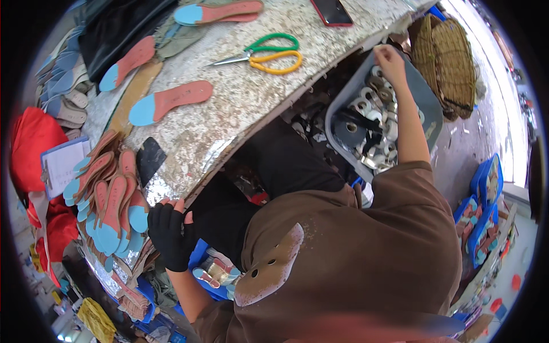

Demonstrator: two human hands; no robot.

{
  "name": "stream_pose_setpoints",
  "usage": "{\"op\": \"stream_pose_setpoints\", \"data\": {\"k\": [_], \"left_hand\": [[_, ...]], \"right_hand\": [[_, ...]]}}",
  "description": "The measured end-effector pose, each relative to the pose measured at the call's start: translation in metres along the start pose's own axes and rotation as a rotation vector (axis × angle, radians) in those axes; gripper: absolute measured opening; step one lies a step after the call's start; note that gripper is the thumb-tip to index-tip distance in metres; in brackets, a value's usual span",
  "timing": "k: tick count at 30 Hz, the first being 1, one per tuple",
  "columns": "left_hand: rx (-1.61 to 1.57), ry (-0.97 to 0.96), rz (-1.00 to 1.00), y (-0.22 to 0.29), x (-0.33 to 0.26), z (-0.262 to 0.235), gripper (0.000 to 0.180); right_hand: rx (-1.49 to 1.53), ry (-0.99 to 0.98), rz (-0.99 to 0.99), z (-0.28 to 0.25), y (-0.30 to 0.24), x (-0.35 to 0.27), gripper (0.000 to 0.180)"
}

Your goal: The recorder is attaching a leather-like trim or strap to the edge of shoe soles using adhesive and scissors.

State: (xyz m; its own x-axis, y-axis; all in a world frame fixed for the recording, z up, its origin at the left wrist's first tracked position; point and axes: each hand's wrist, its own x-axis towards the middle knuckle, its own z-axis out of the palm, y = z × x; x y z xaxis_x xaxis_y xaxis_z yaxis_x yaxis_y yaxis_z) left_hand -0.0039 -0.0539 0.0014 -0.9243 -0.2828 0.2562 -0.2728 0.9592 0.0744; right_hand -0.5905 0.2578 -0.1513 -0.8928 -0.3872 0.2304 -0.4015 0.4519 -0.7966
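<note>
My left hand (171, 231), in a black fingerless glove, is at the near left corner of the worktable (223, 108). Its bent fingers grip the table's edge beside a heap of insoles (111, 208), pink with light blue ends. Bare, my right hand (391, 64) reaches out over the far end of a grey plastic bin (345, 151). Its fingers are curled together; whatever they may hold is too small to make out. Inside the bin lie many white tape rolls (374, 106) and dark pieces.
On the table lie scissors (257, 55) with green and yellow handles, loose insoles (171, 103), a black patch (151, 161) and a phone (333, 12). A wicker basket (443, 66) stands beyond the bin. Blue trays (483, 214) with insoles are at right.
</note>
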Motion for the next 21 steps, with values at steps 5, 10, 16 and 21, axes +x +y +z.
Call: {"op": "stream_pose_setpoints", "data": {"k": [5,10,16,21], "left_hand": [[-0.031,-0.05,0.01,0.003,0.005,0.007,0.03],[-0.015,-0.11,-0.021,0.009,0.007,0.007,0.032],[-0.042,-0.139,0.028,0.022,0.026,0.002,0.034],[-0.044,-0.158,-0.015,0.032,0.031,-0.001,0.035]], "right_hand": [[-0.429,-0.4,0.284,-0.028,0.153,-0.075,0.023],[-0.566,-0.153,0.415,0.005,0.213,-0.107,0.038],[-0.449,-0.274,0.406,0.029,0.271,-0.093,0.062],[-0.675,-0.051,0.286,0.013,0.254,-0.103,0.043]]}}
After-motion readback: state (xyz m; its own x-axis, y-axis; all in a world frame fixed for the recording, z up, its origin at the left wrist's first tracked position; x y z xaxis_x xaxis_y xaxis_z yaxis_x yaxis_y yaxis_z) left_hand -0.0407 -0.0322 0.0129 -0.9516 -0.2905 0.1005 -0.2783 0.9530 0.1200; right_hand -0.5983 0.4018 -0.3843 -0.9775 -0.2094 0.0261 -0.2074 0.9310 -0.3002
